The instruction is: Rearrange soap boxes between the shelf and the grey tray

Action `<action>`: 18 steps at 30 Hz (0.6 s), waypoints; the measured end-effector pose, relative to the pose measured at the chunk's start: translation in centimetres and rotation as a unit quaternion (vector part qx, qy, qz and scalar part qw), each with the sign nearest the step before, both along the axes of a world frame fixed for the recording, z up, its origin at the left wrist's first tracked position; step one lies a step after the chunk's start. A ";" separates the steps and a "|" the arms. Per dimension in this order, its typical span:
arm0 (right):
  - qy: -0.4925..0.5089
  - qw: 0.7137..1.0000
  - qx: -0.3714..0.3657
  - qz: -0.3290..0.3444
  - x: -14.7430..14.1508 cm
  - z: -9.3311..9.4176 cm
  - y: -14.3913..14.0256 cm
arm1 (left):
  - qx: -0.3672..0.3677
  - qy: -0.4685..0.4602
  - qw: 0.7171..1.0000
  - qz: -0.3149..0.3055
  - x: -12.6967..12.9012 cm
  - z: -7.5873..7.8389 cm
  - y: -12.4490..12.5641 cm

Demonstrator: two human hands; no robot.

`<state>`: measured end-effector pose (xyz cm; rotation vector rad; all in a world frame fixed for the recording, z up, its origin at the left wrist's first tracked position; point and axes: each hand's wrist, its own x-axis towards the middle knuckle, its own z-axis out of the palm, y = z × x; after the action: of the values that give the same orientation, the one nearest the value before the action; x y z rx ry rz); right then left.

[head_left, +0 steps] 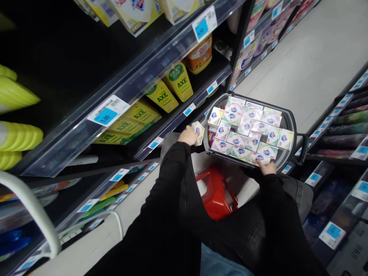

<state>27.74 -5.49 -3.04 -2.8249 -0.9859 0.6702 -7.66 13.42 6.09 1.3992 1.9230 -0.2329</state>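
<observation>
My left hand (188,136) is closed around a small boxed soap bar (198,132) with a white and yellow wrapper, just left of the basket. A dark grey basket (293,115) stands in front of my knees, filled with several soap boxes (245,125) in white, green, pink and yellow. At the basket's near right side, my right hand (267,168) has its fingers on a soap box (260,158) at the near edge of the pile. Whether those fingers grip that box or only rest on it is unclear.
On the left shelf stand yellow AXE bottles (162,96) and an orange pack (199,55). More yellow and white boxes (138,15) sit on the shelf above. A red plastic stool or basket (217,195) is between my legs. Another stocked shelf (342,134) lines the right.
</observation>
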 end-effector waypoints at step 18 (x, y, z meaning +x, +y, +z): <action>-0.096 0.634 -0.142 0.754 -21.9 3.8 18.8 | 0.061 -0.131 0.985 0.091 -0.6 -0.3 -0.2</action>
<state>5.84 13.30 0.78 -1.4507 -3.4294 0.4884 -8.31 13.23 5.79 1.2513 1.8528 0.1515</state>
